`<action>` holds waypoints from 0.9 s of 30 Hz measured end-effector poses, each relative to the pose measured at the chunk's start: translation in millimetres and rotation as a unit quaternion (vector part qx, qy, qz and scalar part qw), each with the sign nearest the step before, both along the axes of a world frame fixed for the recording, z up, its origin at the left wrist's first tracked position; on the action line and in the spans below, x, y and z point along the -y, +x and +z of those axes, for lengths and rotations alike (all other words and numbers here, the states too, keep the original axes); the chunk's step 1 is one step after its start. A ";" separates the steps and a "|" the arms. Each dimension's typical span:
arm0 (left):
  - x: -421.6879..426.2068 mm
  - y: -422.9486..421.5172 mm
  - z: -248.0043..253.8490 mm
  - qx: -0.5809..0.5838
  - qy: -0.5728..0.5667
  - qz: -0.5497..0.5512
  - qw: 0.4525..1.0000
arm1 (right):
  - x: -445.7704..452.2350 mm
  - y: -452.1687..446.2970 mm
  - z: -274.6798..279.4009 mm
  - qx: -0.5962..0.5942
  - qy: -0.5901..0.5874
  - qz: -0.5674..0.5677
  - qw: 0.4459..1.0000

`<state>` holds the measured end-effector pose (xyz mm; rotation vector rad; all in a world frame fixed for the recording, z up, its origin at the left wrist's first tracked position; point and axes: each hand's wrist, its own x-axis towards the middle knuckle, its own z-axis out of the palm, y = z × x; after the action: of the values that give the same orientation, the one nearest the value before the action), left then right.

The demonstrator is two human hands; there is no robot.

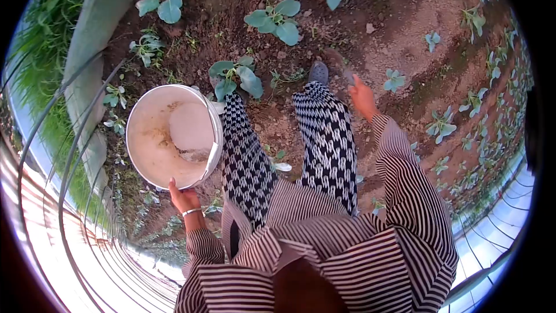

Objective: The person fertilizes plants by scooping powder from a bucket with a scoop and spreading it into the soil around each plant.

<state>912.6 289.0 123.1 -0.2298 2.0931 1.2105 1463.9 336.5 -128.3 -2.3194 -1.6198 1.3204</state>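
My left hand [184,199] grips the near rim of a white plastic bucket [152,133], thumb over the edge. The bucket is tilted so its inside faces me, with brownish dirt stains on the wall and bottom. In my right hand [363,99], fingers closed, is a knife [348,74]; its narrow blade points up and left over the soil and is partly blurred. A leafy cabbage-like plant [236,76] grows just beyond the bucket, by my left foot. Another leafy plant [394,80] stands right of the knife.
More leafy plants [275,21] grow in rows in the brown soil [399,23]. My shoe [318,73] rests on the ground. Along the left run a pale plastic sheet [87,52], green grass [55,17] and thin curved rods [63,179].
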 end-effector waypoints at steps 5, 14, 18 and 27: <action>-14.4 48.6 54.8 0.023 0.030 0.031 0.999 | 82.4 149.4 106.6 -0.210 -0.104 -0.503 0.832; -45.9 82.6 97.2 0.133 0.105 0.062 0.984 | 176.9 251.5 229.1 -0.086 -0.105 -0.663 0.736; -46.0 89.2 67.6 0.176 0.109 0.070 0.976 | 112.6 229.3 238.5 -0.232 -0.050 -0.704 0.669; -94.7 111.5 52.7 0.119 0.167 0.093 0.974 | -62.8 188.5 250.4 -0.486 -0.019 -0.617 0.618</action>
<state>1024.1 383.8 175.8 -0.4007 1.6627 1.5424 1652.4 399.3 122.1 -1.3858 0.3633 1.5105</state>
